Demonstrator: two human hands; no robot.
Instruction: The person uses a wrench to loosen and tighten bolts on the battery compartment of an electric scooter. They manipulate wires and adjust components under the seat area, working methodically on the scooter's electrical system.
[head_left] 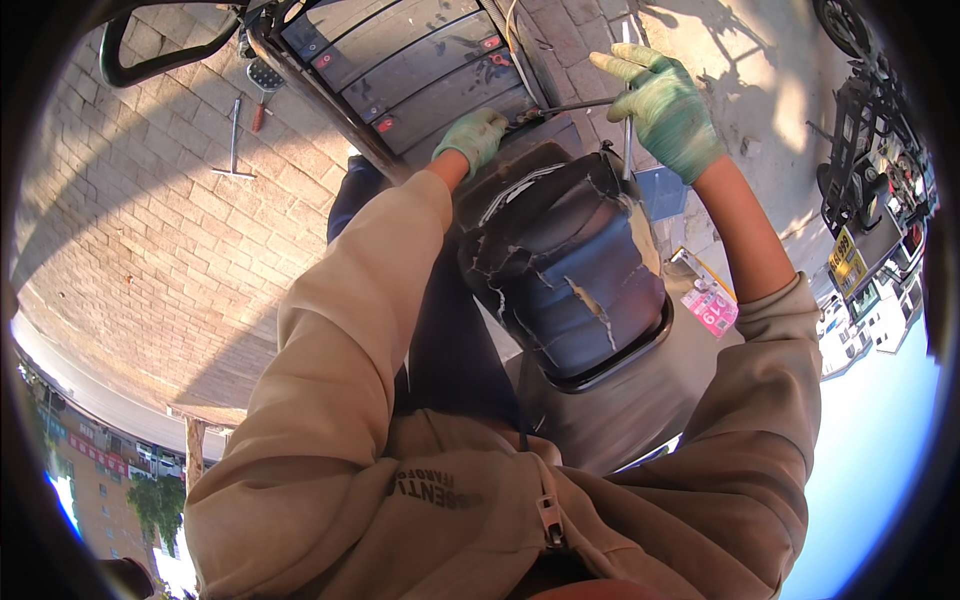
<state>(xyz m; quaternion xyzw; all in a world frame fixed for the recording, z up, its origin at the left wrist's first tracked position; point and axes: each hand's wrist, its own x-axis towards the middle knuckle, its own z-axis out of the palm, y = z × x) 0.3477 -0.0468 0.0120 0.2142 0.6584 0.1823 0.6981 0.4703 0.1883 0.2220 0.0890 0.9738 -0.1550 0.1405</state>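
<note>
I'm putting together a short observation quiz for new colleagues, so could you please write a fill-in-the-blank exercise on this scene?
1. The left hand and right hand wear gloves coloured ____.
2. The T-wrench lies on the paving to the person's ____.
3. Beside it, the handle of a smaller tool is ____.
4. In the picture, the cracked seat lies to the ____ of the left sleeve.

Missing words: green; left; red; right.

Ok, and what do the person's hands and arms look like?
Both the left hand and right hand wear pale green, close-fitting gloves. The loose, tan fabric left sleeve stops just short of the glove; the matching right sleeve bunches near the elbow.
</note>
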